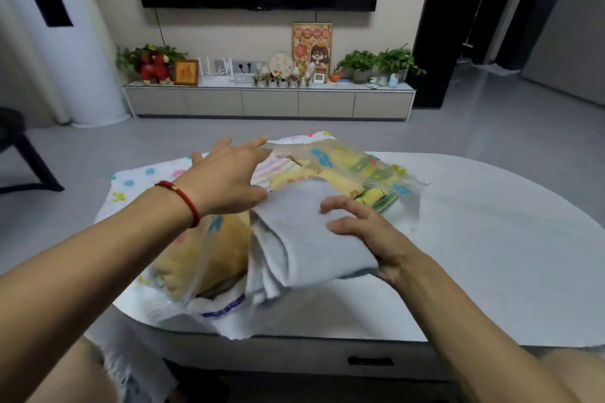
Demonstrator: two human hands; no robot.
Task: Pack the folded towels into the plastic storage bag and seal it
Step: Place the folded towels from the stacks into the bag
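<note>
A folded grey towel [307, 239] lies at the middle of the white table [491, 239]. My right hand [366, 229] grips its right side, fingers curled over the top. My left hand [229, 177], with a red bracelet at the wrist, reaches forward with fingers straight toward the clear flower-printed storage bag [353, 167], which holds yellow and striped towels. A second clear bag [196, 258] with an orange-yellow towel inside lies at the near left, partly under my left forearm.
A flower-printed sheet of bag plastic [140, 183] spreads over the table's left end. Beyond the table come grey floor, a low TV cabinet [268, 103] with plants and ornaments, and a dark stool [19, 154] at far left.
</note>
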